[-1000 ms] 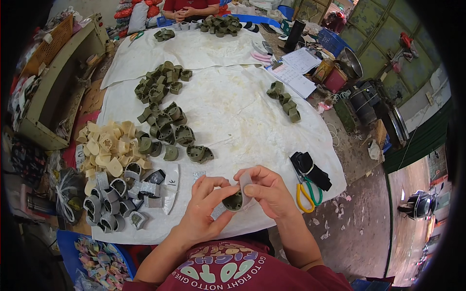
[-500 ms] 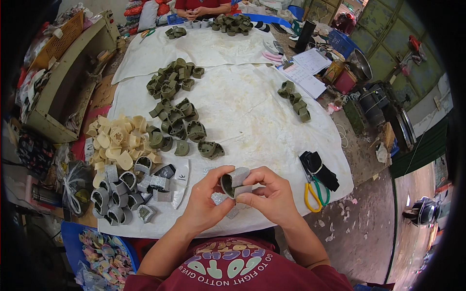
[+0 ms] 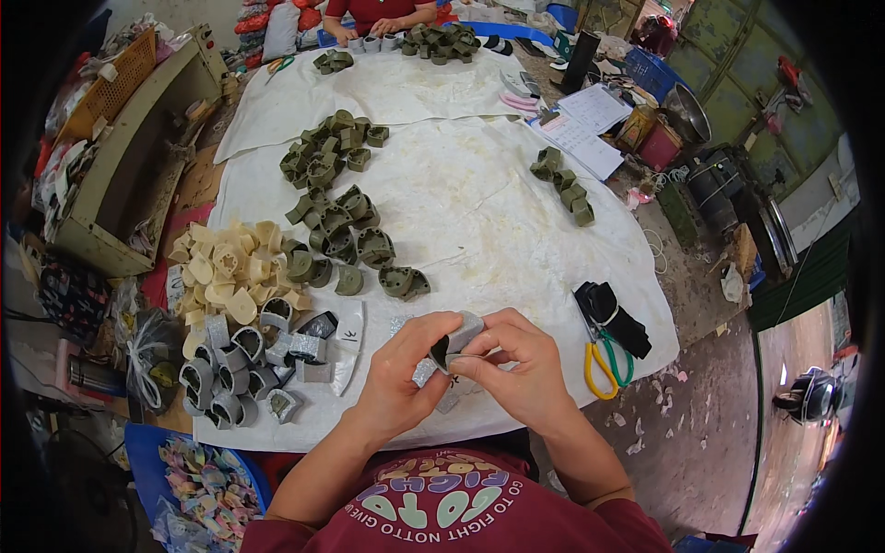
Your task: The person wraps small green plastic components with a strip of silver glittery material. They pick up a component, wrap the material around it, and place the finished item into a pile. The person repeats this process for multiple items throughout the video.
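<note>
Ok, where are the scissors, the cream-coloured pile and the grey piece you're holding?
scissors (image 3: 604, 361): head view, on the yellow and green handles.
cream-coloured pile (image 3: 230, 272): head view, middle of the heap.
grey piece (image 3: 458, 334): head view, on its grey outer side between both hands.

Olive, cream and grey pieces on a white cloth

The folded piece (image 3: 458, 339) between the hands is grey outside and dark inside. On the white cloth (image 3: 479, 217) lie olive-green pieces (image 3: 336, 217), a heap of cream pieces (image 3: 230, 272) and glittery grey ones (image 3: 244, 364). The scissors (image 3: 604, 364) have yellow and green handles beside a black bundle (image 3: 613, 313). The shirt (image 3: 442, 507) is maroon with pale green and pink lettering.
</note>
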### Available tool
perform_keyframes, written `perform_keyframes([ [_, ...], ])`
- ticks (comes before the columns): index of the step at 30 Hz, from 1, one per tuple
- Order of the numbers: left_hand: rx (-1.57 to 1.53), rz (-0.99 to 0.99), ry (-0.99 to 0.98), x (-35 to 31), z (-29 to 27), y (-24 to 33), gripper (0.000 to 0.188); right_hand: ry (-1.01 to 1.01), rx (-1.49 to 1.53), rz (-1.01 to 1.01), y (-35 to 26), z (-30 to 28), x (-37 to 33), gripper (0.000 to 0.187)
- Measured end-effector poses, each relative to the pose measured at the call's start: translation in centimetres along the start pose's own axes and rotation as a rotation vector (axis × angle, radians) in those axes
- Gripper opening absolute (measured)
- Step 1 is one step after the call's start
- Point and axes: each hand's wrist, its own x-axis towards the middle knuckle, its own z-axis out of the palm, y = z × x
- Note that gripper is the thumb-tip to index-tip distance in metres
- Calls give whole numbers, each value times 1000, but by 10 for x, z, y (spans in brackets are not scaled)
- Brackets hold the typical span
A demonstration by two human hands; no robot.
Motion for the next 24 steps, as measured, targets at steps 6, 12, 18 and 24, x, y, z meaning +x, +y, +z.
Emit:
perform_keyframes([
  [6, -811, -259, 53, -5, 4, 8, 50, 69, 164, 16, 8, 2, 5, 48],
  [12, -1035, -370, -11, -11, -4, -13, 50, -358, 596, 42, 25, -4, 17, 51],
  [18, -1204, -465, -4, -12, -2, -6, 47, -299, 644, 175, 27, -6, 9, 44],
  [24, -1138, -448, 6, -7, 6, -5, 43, -188, 346, -10, 24, -8, 11, 33],
])
